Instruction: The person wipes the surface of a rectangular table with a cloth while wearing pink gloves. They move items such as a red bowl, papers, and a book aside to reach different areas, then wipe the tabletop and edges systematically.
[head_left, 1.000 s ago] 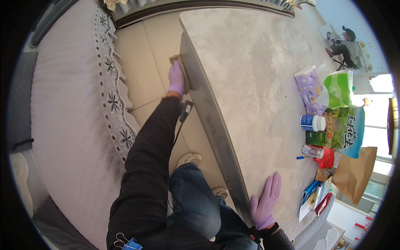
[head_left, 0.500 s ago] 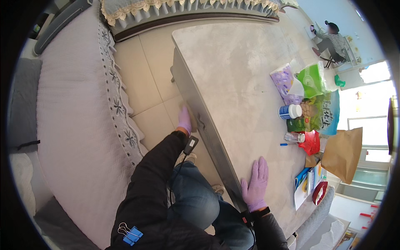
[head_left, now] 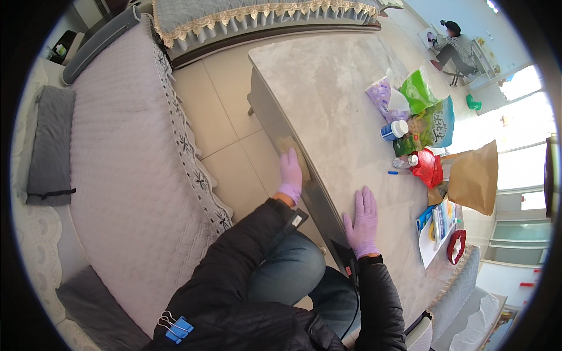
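My left hand (head_left: 290, 176), in a thin purple glove, is at the side panel of the grey table (head_left: 313, 181). It holds a tan cloth (head_left: 286, 144) against that panel, just below the tabletop edge; the cloth is partly hidden behind the fingers and blurred. My right hand (head_left: 363, 225), gloved alike, lies flat on the tabletop near the close edge. Its fingers are stretched out and point away from me, with nothing in them.
Right on the table are a tissue pack (head_left: 387, 102), a white-capped bottle (head_left: 394, 130), a food bag (head_left: 430, 126), a red bag (head_left: 428, 168), a paper bag (head_left: 473, 178) and papers (head_left: 436, 234). A covered sofa (head_left: 134, 158) stands left. Another person (head_left: 456, 50) sits far right.
My left hand and the cloth have come closer to the table's side panel and its top edge. The right hand stays flat on the tabletop. The whole view has shifted slightly.
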Demonstrator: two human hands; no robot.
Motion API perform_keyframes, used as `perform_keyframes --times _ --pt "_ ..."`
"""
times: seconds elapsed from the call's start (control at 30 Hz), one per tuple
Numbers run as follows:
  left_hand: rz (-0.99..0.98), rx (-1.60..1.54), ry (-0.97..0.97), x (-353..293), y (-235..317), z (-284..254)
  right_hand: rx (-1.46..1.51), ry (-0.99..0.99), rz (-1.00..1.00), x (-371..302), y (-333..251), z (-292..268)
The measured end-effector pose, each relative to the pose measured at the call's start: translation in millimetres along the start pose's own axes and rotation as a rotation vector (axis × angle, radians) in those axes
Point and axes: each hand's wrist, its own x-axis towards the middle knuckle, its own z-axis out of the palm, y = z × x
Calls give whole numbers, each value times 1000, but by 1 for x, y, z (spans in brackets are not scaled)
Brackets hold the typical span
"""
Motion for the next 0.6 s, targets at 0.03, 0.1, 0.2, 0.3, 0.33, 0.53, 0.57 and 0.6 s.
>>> perform_keyframes --times 0.03,0.1,0.2,0.3,0.33,0.53,0.57,0.6 --pt "24 -17 14 -6 -7 0 -1 -63 62 0 1 0" --pt "-123 21 10 -10 -19 5 -3 -24 7 0 2 0" --pt "-37 -54 181 13 -33 15 0 -44 10 1 5 1" --pt "-114 156 142 50 -57 4 9 -65 25 1 8 2" --pt "-42 128 161 65 -66 -1 11 -75 26 1 9 3" --pt "-210 -51 216 83 -124 5 30 -101 38 2 14 2" --pt "-234 -40 210 71 -131 7 28 -106 47 2 14 2" --pt "-322 -23 205 60 -135 8 25 -105 52 2 13 1"
